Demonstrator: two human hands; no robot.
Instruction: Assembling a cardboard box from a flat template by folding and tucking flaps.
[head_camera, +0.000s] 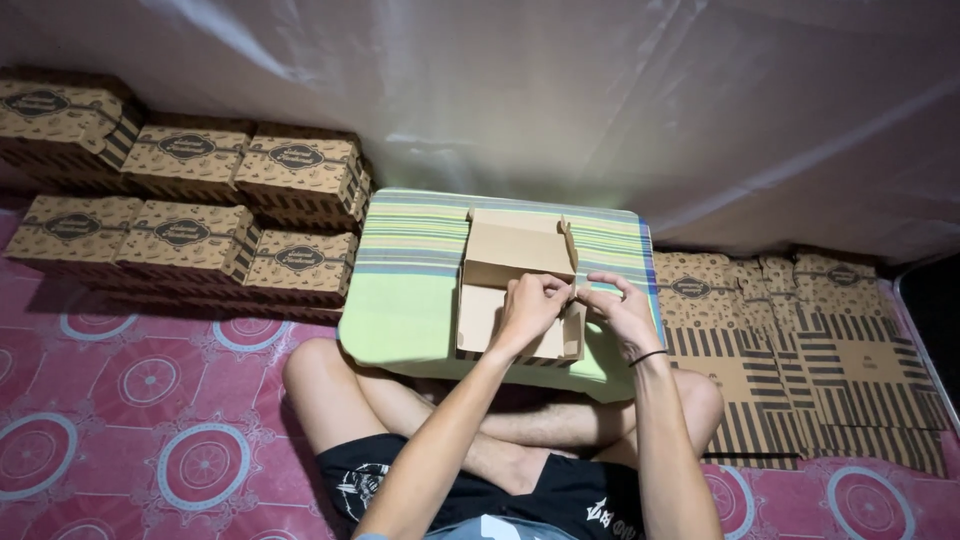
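A half-folded brown cardboard box (510, 265) lies open on a small green striped lap table (410, 290) over my crossed legs. My left hand (530, 305) is curled over the box's right side and pinches a flap near the right wall. Beside it, my right hand (617, 308), with a black band on the wrist, grips the same right wall from outside. The fingertips of both hands meet at the flap. The box's lid stands up at the far side.
Finished patterned boxes (190, 190) are stacked in rows at the left on the pink patterned mat (150, 400). A pile of flat unfolded box blanks (800, 350) lies at the right. A white sheet (600, 100) hangs behind the table.
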